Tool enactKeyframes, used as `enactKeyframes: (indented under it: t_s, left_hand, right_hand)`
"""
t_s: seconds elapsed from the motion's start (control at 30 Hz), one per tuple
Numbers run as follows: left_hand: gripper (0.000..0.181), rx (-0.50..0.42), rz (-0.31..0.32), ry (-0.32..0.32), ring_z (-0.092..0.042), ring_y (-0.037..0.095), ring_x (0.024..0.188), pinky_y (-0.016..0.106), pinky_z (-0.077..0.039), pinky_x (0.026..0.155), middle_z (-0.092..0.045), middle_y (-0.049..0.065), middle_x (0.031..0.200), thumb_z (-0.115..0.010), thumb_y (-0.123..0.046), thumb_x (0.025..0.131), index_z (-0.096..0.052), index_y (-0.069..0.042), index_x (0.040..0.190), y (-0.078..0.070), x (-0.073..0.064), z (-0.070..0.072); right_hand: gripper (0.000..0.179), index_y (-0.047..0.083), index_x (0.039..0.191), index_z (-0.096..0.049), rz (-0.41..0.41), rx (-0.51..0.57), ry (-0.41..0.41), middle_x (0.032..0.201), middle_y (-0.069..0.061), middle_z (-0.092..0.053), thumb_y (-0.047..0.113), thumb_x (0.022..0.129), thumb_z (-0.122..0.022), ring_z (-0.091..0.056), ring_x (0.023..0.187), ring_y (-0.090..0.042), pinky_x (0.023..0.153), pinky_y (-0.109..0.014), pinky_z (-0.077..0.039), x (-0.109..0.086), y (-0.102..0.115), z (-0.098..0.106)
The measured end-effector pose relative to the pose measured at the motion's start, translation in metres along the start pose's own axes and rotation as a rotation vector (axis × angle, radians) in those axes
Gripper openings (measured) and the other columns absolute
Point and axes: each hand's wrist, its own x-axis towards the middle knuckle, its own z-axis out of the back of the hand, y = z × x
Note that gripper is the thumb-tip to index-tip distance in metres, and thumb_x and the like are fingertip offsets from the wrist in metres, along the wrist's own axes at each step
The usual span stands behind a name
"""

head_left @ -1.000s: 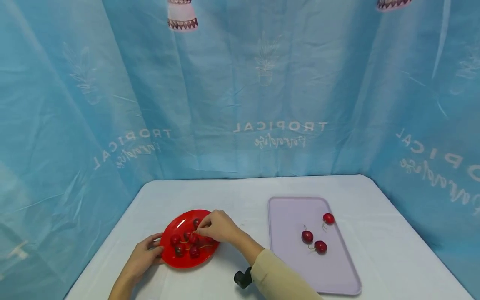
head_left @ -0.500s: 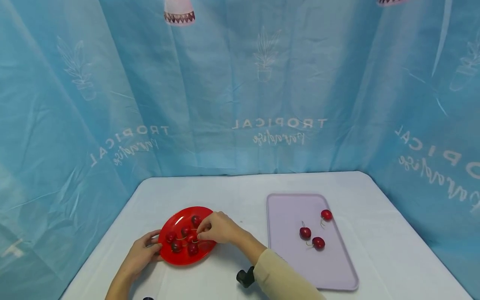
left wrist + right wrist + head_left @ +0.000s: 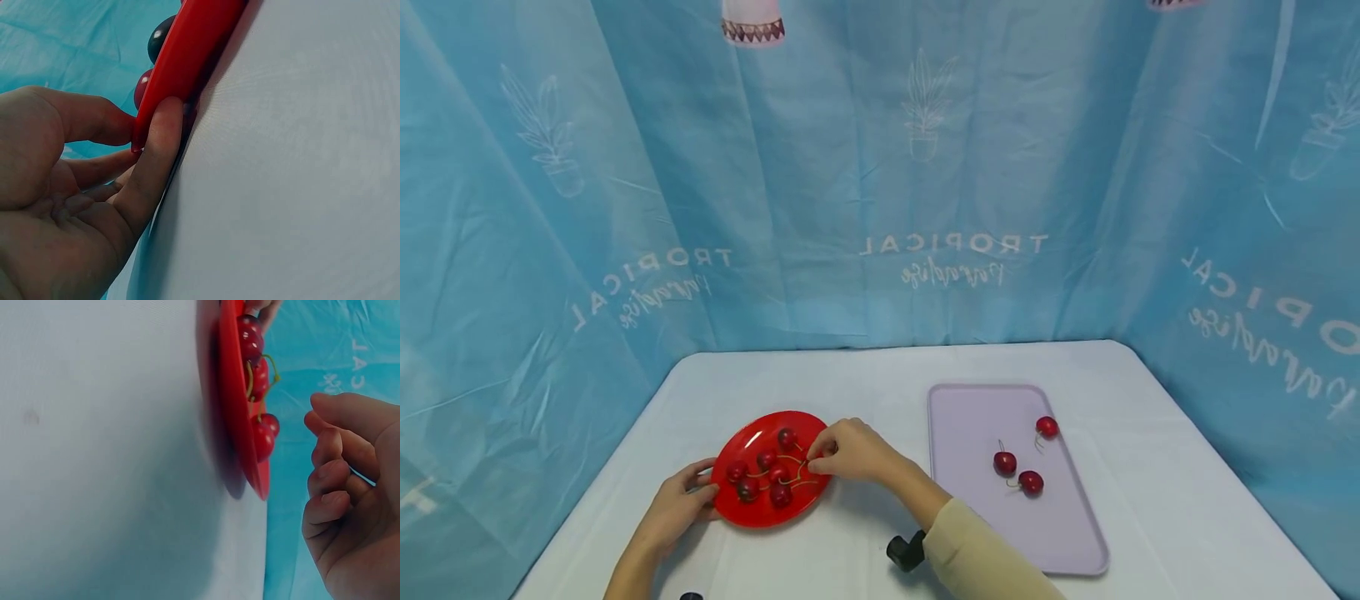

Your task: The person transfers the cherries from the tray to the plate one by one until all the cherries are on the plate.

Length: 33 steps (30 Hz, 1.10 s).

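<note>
A red plate (image 3: 762, 512) with several stemmed cherries (image 3: 780, 495) lies on the left part of the white table. My left hand (image 3: 674, 510) grips the plate's left rim; in the left wrist view the thumb is at the upper edge and a finger lies against the underside. Over the plate's right edge is my right hand (image 3: 854, 451), near the cherry stems. In the right wrist view its thumb and index finger are close together with nothing visible between them, and the other fingers are loosely curled, apart from the plate.
To the right lies a pale lilac tray (image 3: 1000, 533), with a cherry (image 3: 1004, 463), another cherry (image 3: 1031, 483) and a third cherry (image 3: 1047, 427) at its right rim. A black device (image 3: 906, 552) sits by the right sleeve. Blue curtains (image 3: 955, 300) surround the table.
My right hand has drawn slightly right, away from the cherries and stems its fingertips were among. My left hand stays at the plate's rim. The whole head view has shifted a little.
</note>
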Motion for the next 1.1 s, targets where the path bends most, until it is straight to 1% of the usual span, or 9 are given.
enactKeyframes:
  t_s: [0.1, 0.2, 0.3, 0.37, 0.5, 0.67, 0.77, 0.93, 1.1]
  left_hand:
    - [0.052, -0.003, 0.005, 0.007, -0.065, 0.024, 0.081, 0.035, -0.058, 0.069, -0.049, 0.029, 0.123, -0.050, -0.002, 0.092, -0.035, 0.007, 0.141, 0.000, 0.000, 0.002]
    - [0.052, 0.003, 0.016, -0.003, -0.065, 0.024, 0.080, 0.035, -0.058, 0.069, -0.048, 0.029, 0.124, -0.051, -0.002, 0.092, -0.034, 0.006, 0.141, -0.001, -0.001, 0.004]
    - [0.052, 0.008, 0.015, -0.007, -0.065, 0.024, 0.080, 0.035, -0.058, 0.069, -0.047, 0.030, 0.124, -0.050, -0.002, 0.092, -0.034, 0.007, 0.141, -0.003, -0.003, 0.005]
    - [0.052, -0.005, 0.010, -0.002, -0.065, 0.024, 0.080, 0.036, -0.058, 0.069, -0.047, 0.031, 0.125, -0.049, -0.001, 0.093, -0.034, 0.007, 0.141, -0.003, -0.003, 0.005]
    - [0.052, -0.025, 0.011, 0.011, -0.065, 0.024, 0.079, 0.037, -0.058, 0.068, -0.047, 0.031, 0.125, -0.049, -0.001, 0.093, -0.033, 0.008, 0.141, -0.003, -0.002, 0.002]
    - [0.052, -0.018, 0.023, -0.007, -0.066, 0.024, 0.078, 0.036, -0.058, 0.068, -0.048, 0.030, 0.125, -0.049, 0.000, 0.092, -0.035, 0.006, 0.141, -0.001, 0.000, 0.001]
    - [0.052, -0.022, 0.009, -0.002, -0.066, 0.025, 0.079, 0.036, -0.058, 0.068, -0.048, 0.030, 0.124, -0.049, 0.000, 0.092, -0.034, 0.006, 0.141, 0.000, 0.000, 0.002]
    - [0.051, -0.028, -0.005, 0.006, -0.065, 0.025, 0.079, 0.037, -0.058, 0.068, -0.048, 0.031, 0.123, -0.048, 0.000, 0.093, -0.032, 0.009, 0.141, 0.000, 0.000, 0.002]
    - [0.052, -0.026, 0.007, -0.005, -0.065, 0.025, 0.077, 0.036, -0.058, 0.067, -0.048, 0.030, 0.123, -0.049, 0.000, 0.092, -0.034, 0.008, 0.141, 0.000, -0.001, 0.000]
  right_hand:
    - [0.006, 0.021, 0.088, -0.076, -0.008, 0.002, -0.013, 0.061, 0.006, -0.057, 0.019, 0.083, -0.073, -0.049, 0.056, -0.009, 0.050, -0.022, -0.043, -0.002, -0.001, 0.004]
    - [0.007, 0.022, 0.089, -0.076, 0.004, 0.012, -0.015, 0.062, 0.007, -0.057, 0.020, 0.084, -0.073, -0.049, 0.057, -0.009, 0.051, -0.022, -0.044, -0.003, -0.001, 0.008]
    - [0.007, 0.022, 0.090, -0.076, 0.012, 0.023, -0.008, 0.062, 0.007, -0.056, 0.021, 0.084, -0.073, -0.049, 0.057, -0.009, 0.051, -0.022, -0.044, -0.005, -0.003, 0.011]
    - [0.006, 0.023, 0.089, -0.076, 0.008, 0.021, -0.007, 0.062, 0.007, -0.056, 0.022, 0.084, -0.072, -0.050, 0.057, -0.009, 0.050, -0.022, -0.044, -0.008, -0.004, 0.015]
    - [0.007, 0.023, 0.090, -0.076, 0.005, -0.008, -0.018, 0.064, 0.008, -0.057, 0.022, 0.084, -0.072, -0.050, 0.059, -0.008, 0.050, -0.022, -0.044, -0.016, -0.008, 0.020]
    - [0.010, 0.019, 0.093, -0.076, 0.020, -0.038, -0.030, 0.065, 0.009, -0.057, 0.022, 0.085, -0.072, -0.050, 0.059, -0.008, 0.051, -0.023, -0.046, -0.023, -0.011, 0.026]
    - [0.012, 0.018, 0.094, -0.076, 0.024, -0.048, -0.042, 0.064, 0.009, -0.056, 0.023, 0.084, -0.072, -0.049, 0.058, -0.008, 0.051, -0.023, -0.046, -0.028, -0.011, 0.030]
    - [0.009, 0.021, 0.092, -0.076, 0.032, -0.067, -0.062, 0.064, 0.009, -0.056, 0.025, 0.085, -0.071, -0.049, 0.058, -0.007, 0.050, -0.023, -0.045, -0.036, -0.015, 0.035]
    - [0.007, 0.024, 0.090, -0.075, 0.038, -0.101, -0.072, 0.064, 0.011, -0.056, 0.026, 0.086, -0.070, -0.049, 0.058, -0.007, 0.050, -0.023, -0.045, -0.044, -0.023, 0.041]
